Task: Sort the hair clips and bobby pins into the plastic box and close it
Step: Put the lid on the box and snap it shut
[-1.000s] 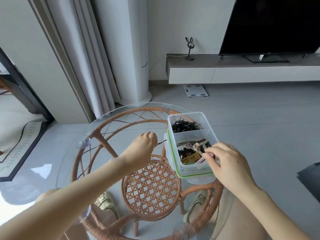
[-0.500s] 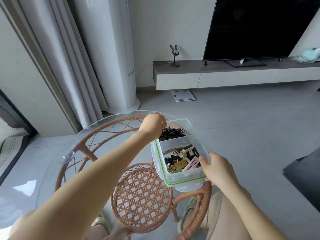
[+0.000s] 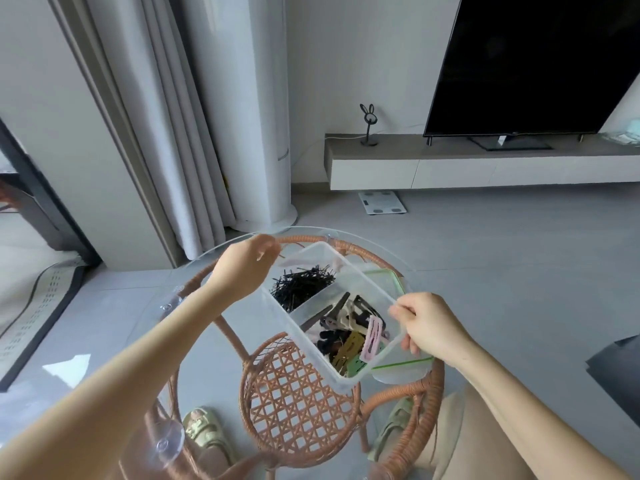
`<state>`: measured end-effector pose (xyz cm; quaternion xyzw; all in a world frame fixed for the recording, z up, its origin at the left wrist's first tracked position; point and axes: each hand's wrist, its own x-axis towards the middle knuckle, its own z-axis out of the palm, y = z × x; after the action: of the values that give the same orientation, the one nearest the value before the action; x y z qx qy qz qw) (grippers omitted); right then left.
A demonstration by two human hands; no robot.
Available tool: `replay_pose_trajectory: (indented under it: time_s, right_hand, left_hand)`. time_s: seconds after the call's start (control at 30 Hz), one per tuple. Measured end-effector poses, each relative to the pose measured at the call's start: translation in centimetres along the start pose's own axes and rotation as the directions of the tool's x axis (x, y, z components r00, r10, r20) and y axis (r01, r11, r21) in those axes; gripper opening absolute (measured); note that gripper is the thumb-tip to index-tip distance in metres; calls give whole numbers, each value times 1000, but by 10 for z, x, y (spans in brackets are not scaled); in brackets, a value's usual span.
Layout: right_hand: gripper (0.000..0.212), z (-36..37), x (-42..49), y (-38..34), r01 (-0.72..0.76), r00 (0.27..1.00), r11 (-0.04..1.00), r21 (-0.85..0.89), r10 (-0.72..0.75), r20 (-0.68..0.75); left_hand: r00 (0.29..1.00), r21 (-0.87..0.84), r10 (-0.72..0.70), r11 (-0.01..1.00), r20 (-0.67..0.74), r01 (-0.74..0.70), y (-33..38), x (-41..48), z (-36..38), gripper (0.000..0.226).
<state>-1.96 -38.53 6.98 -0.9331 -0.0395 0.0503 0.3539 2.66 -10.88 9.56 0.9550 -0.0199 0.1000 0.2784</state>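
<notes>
Head view: clear plastic box (image 3: 360, 285) tilted, lifted off glass desk (image 3: 114, 317); bobby pins (image 3: 301, 284) far compartment, hair clips (image 3: 349, 336) near. Left hand (image 3: 247, 268) and right hand (image 3: 431, 327) grip opposite rims. Green-edged lid (image 3: 401, 365) underneath.

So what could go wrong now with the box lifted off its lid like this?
The plastic box is held tilted by the left hand and right hand at opposite corners, so the hair clips could slide out the low end, or the bobby pins could cross the divider. The lid lies near the glass table edge and may get knocked off.
</notes>
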Motion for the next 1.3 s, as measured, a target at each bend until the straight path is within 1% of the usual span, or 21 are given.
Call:
replay_pose_trajectory:
  time_s: [0.13, 0.23, 0.27, 0.33, 0.43, 0.47, 0.53, 0.6, 0.63, 0.73, 0.8, 0.9, 0.97, 1.0, 1.07, 1.13, 1.17, 1.2, 1.23, 1.27, 1.3]
  right_hand:
    - [33, 32, 16, -27, 145, 972, 989, -4, -142, 185]
    - [37, 58, 27, -43, 251, 927, 968, -20, -235, 294]
    - [33, 66, 29, -48, 274, 914, 962, -10, -257, 313]
    - [25, 74, 33, -54, 265, 918, 963, 43, -266, 295]
    - [36, 75, 38, -50, 194, 959, 978, 76, -205, 194]
    - [35, 72, 36, -46, 191, 969, 981, 25, -192, 157]
    - [32, 67, 23, -34, 221, 972, 937, -271, -190, 137]
    - [42, 67, 5, -19, 232, 970, 806, -545, -150, 191]
    - [46, 71, -5, -13, 243, 968, 750, -615, -149, 201]
    - [31, 84, -25, 4, 271, 954, 618, -738, -272, 123]
    - [32, 89, -24, 13, 237, 947, 593, -770, -318, 47]
    - [27, 80, -15, 11, 187, 933, 581, -792, -358, -42]
    - [15, 60, -6, 1, 146, 872, 640, -754, -443, -207]
    - [17, 46, -1, -6, 154, 820, 710, -687, -480, -312]
    - [29, 16, 7, -26, 262, 692, 828, -496, -520, -501]
    - [32, -9, 10, -47, 359, 603, 868, -344, -497, -624]
    - [32, -16, 9, -56, 374, 572, 880, -293, -468, -674]
    - [32, -20, 8, -64, 386, 550, 892, -234, -426, -718]
    - [33, -22, 7, -72, 404, 550, 901, -160, -379, -744]
    - [34, -21, 6, -78, 422, 577, 904, -73, -330, -747]
    - [36, -18, 9, -82, 423, 636, 905, 36, -268, -724]
  left_hand:
    - [989, 105, -53, 994, 136, 39, -35, -29, -17, 29]
    - [976, 213, -156, 970, 153, 122, -66, -56, -21, 28]
    - [969, 257, -192, 955, 153, 149, -76, -66, -20, 29]
    - [961, 317, -234, 931, 145, 179, -89, -79, -17, 31]
    - [959, 299, -266, 927, 100, 226, -97, -87, -13, 36]
    - [959, 290, -269, 928, 86, 234, -99, -88, -12, 38]
    - [961, 293, -272, 924, 55, 245, -100, -86, -10, 41]
    - [960, 293, -278, 922, 38, 255, -101, -83, -7, 42]
    - [958, 284, -285, 922, 34, 264, -101, -81, -5, 42]
    - [963, 284, -267, 927, 34, 247, -94, -75, 2, 34]
    - [962, 258, -273, 932, 31, 256, -85, -71, 5, 28]
    - [969, 246, -245, 942, 39, 228, -79, -65, 9, 34]
    - [969, 236, -242, 945, 46, 225, -77, -64, 8, 37]
    - [969, 233, -243, 946, 48, 226, -76, -63, 7, 37]
    - [974, 257, -226, 943, 27, 211, -71, -61, 4, 36]
    - [984, 207, -173, 963, -28, 176, -64, -56, -2, 34]
    - [985, 121, -169, 977, -46, 174, -59, -54, -7, 33]
    - [982, -12, -184, 983, -47, 183, -52, -53, -15, 33]
    - [978, -174, -208, 964, -11, 203, -44, -53, -23, 36]
    - [975, -360, -219, 907, 42, 219, -35, -54, -32, 40]
    - [971, -527, -218, 815, 103, 239, -29, -56, -41, 42]
